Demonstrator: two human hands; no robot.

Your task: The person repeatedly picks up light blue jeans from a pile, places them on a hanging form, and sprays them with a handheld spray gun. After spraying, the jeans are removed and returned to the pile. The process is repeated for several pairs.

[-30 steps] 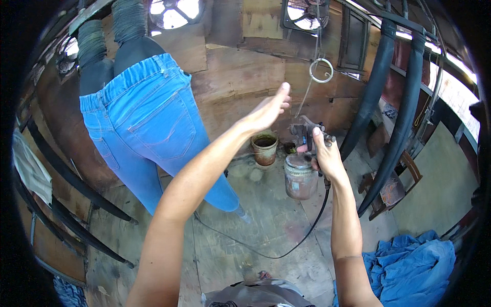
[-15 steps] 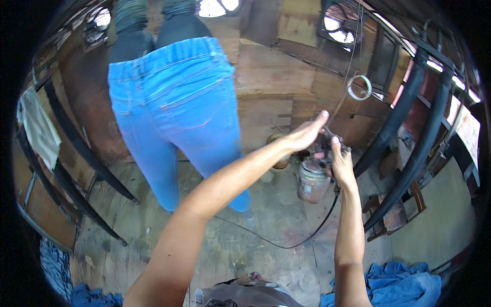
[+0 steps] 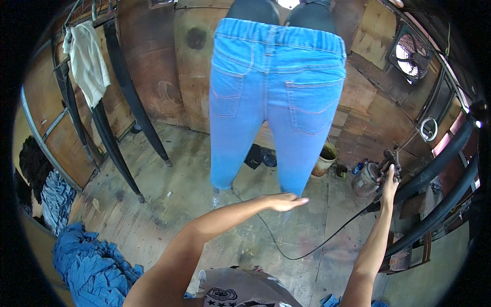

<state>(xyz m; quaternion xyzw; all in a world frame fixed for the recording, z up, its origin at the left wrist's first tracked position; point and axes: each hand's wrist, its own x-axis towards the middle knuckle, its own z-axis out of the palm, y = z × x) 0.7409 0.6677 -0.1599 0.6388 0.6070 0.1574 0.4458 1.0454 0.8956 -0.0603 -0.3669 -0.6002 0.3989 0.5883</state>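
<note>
Left hand (image 3: 283,201): flat, palm down, fingers held together and stretched toward the right, holding nothing. It hovers just below the hem of the right leg of the blue jeans (image 3: 276,97), close to the cloth; I cannot tell whether the fingertips touch it.

Right hand (image 3: 388,180): raised at the right side, fingers wrapped around the grip of the spray gun (image 3: 381,169). The gun's grimy metal cup (image 3: 366,180) sits just left of my hand. A thin black hose (image 3: 312,245) runs from the gun down across the floor in a loop toward me.

Jeans: pulled over a dark leg form, seat and both back pockets facing me, waistband near the top of view, hems hanging free above the wooden floor (image 3: 169,194).

Surroundings: small bucket (image 3: 325,158) on the floor to the right of the jeans, between them and the gun. Dark block (image 3: 254,156) on the floor behind the legs. Heap of blue denim (image 3: 92,261) at lower left. Pale cloth (image 3: 88,59) hung on a rack, upper left. Wall fan (image 3: 409,53), upper right.
</note>
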